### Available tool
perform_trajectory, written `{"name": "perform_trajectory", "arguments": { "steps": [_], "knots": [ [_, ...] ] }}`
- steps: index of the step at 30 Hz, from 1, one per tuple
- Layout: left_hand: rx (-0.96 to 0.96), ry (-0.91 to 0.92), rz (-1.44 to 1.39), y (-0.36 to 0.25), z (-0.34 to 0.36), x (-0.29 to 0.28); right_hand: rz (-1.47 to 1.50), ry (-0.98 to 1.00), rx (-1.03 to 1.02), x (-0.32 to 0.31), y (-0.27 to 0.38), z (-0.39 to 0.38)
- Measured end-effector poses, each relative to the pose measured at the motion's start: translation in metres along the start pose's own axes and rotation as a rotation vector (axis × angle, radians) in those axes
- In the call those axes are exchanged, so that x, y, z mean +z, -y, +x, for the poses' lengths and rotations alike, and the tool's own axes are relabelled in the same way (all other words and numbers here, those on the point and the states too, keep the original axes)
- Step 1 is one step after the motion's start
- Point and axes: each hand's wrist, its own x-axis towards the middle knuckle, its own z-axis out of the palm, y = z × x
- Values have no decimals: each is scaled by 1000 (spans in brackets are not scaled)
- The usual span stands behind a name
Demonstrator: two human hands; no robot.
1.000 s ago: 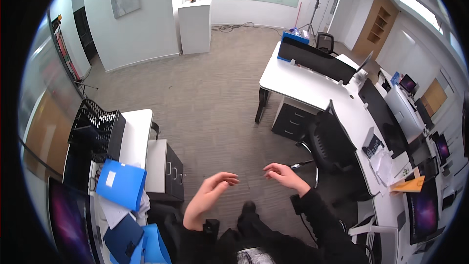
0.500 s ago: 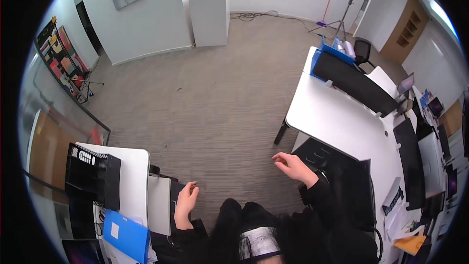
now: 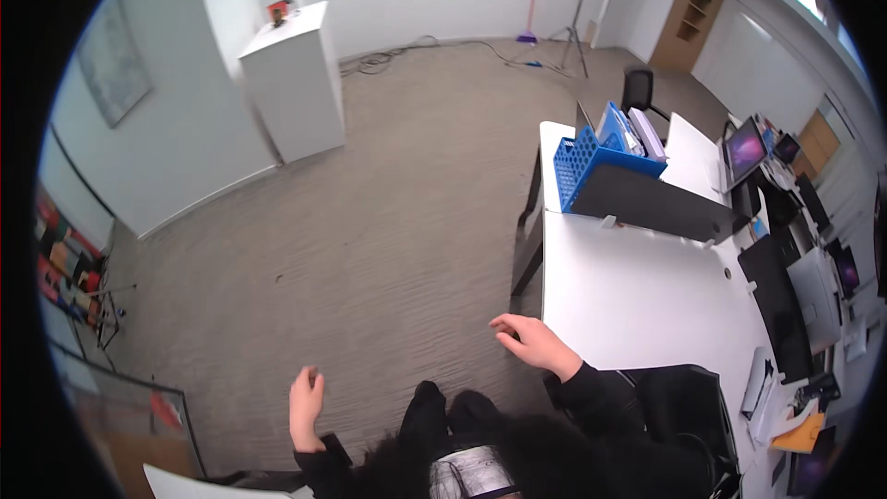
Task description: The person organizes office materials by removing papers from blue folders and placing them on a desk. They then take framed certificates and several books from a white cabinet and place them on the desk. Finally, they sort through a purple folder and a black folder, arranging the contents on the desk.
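Observation:
My left hand (image 3: 306, 407) hangs in the lower middle-left over the carpet, fingers loosely bent and foreshortened, with nothing visible in it. My right hand (image 3: 528, 340) is open with fingers slightly curved, holding nothing, beside the near corner of a white desk (image 3: 637, 286); contact with the desk is not visible. A black office chair (image 3: 679, 402) stands at my right, against that desk. My dark-clad legs and feet (image 3: 427, 411) show below my hands.
Carpeted floor (image 3: 388, 176) extends ahead to a white cabinet (image 3: 291, 102) and cables (image 3: 379, 60). A blue file basket (image 3: 577, 171) and dark divider (image 3: 647, 199) stand on the desks. A tripod (image 3: 580, 42), glass partition (image 3: 139, 407) and monitors (image 3: 744, 148) line the sides.
I have moved forward past the left desk with folders, which has mostly left view. The right desk is nearer. Both hands remain empty; my left has shifted leftward in view.

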Motion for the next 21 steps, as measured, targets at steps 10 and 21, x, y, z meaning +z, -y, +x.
{"name": "perform_trajectory", "arguments": {
  "steps": [10, 21],
  "knots": [
    [379, 370, -153, -198, 293, 69, -39, -246, 185, -79, -55, 176],
    [156, 385, -93, -250, 531, 119, -98, -325, 177, -183, -124, 404]
  ]
}}
